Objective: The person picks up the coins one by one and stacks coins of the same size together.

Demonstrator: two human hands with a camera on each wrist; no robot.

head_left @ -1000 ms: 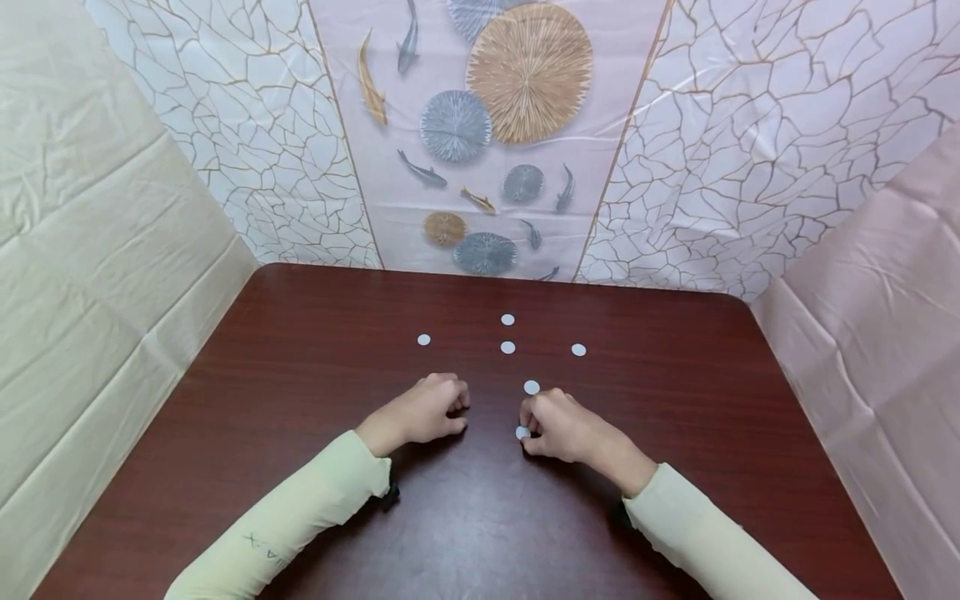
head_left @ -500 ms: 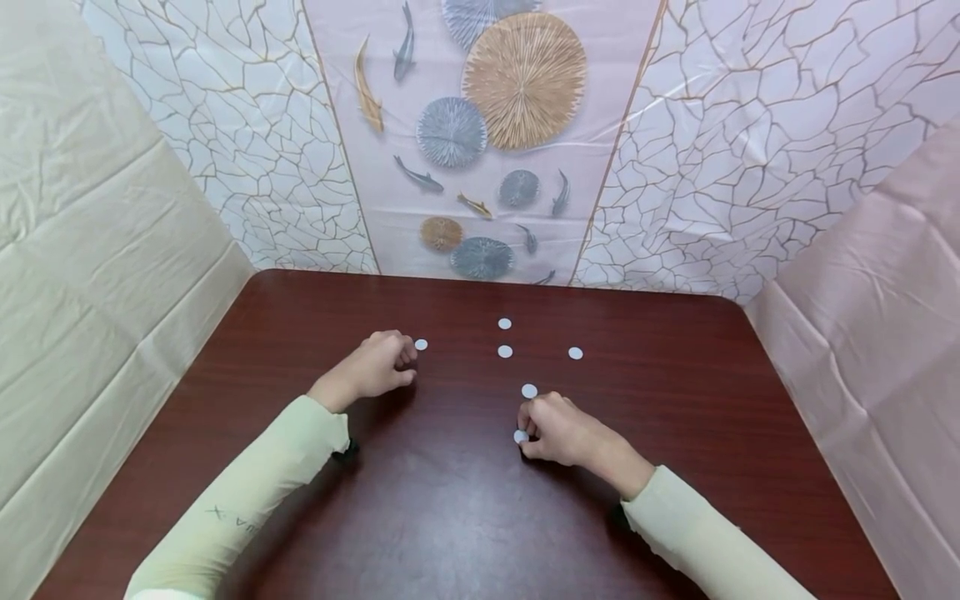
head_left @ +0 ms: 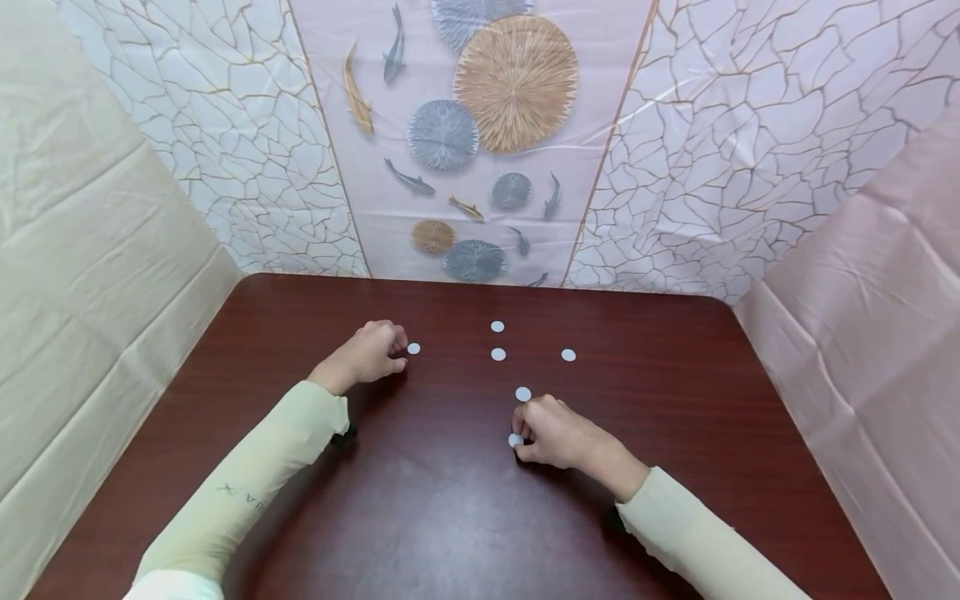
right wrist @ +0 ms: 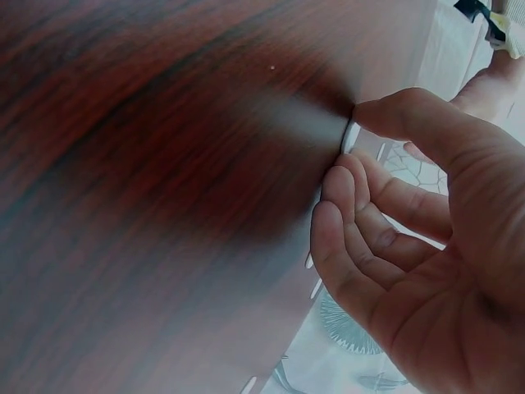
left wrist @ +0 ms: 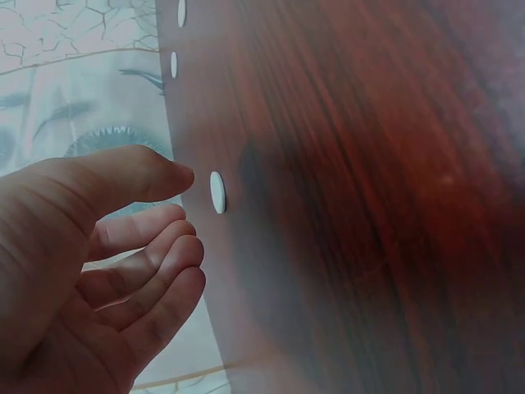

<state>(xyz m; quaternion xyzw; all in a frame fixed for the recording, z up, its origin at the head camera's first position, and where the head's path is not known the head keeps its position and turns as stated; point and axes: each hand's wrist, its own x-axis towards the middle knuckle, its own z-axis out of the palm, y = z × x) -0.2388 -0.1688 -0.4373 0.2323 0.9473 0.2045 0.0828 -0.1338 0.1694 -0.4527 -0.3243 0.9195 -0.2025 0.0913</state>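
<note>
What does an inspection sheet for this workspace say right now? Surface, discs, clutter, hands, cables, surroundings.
Surface: dark reddish-brown wood-grain table, glossy, glare toward the near side.
Job's things: six white discs lying spread out on the table.
Clutter: nothing seen.
Left hand: fingers loosely curled beside the leftmost disc; the left wrist view shows a gap to it.
Right hand: thumb and fingers curled round the nearest disc; how firmly cannot be told.
Cables: nothing seen.
Surroundings: patterned backdrop with fish and round motifs behind; plain pale drapes at both sides.
</note>
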